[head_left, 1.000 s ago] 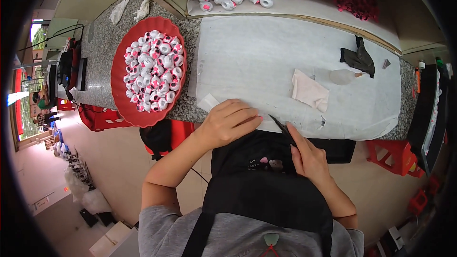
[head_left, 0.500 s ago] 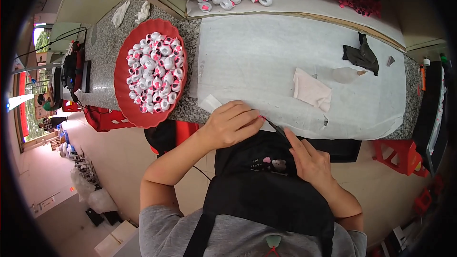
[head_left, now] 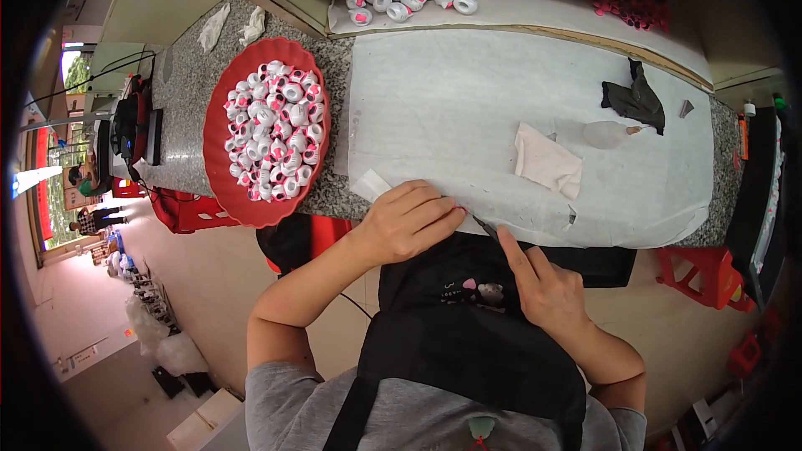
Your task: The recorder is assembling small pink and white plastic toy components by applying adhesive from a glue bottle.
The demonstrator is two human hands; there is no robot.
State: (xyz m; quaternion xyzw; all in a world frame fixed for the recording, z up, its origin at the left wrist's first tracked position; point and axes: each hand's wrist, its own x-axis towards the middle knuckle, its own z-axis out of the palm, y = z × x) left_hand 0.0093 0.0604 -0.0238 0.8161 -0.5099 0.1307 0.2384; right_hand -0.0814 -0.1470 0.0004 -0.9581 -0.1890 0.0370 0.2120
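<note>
At the near edge of the paper-covered worktop, my left hand (head_left: 408, 221) is closed in a pinch. A tiny pink bit (head_left: 462, 209) shows at its fingertips; the rest of what it holds is hidden by the fingers. My right hand (head_left: 545, 286) is closed around a slim dark craft knife (head_left: 484, 226), its index finger stretched along the handle. The knife's thin tip points left, right by the pink bit. Whether the two touch, I cannot tell. Both hands are above my black apron (head_left: 472, 342).
Left of the paper (head_left: 434, 100) stands a red scalloped tray (head_left: 219, 100) heaped with small white-and-pink pieces. A pale cloth (head_left: 543, 160), a translucent bulb-shaped bottle (head_left: 607, 134) and a crumpled black cloth (head_left: 635, 100) lie to the right. White rings (head_left: 465, 3) fill the shelf behind.
My right hand has shifted slightly right and down, with the knife drawn back a little. My left hand keeps its pinch in nearly the same place.
</note>
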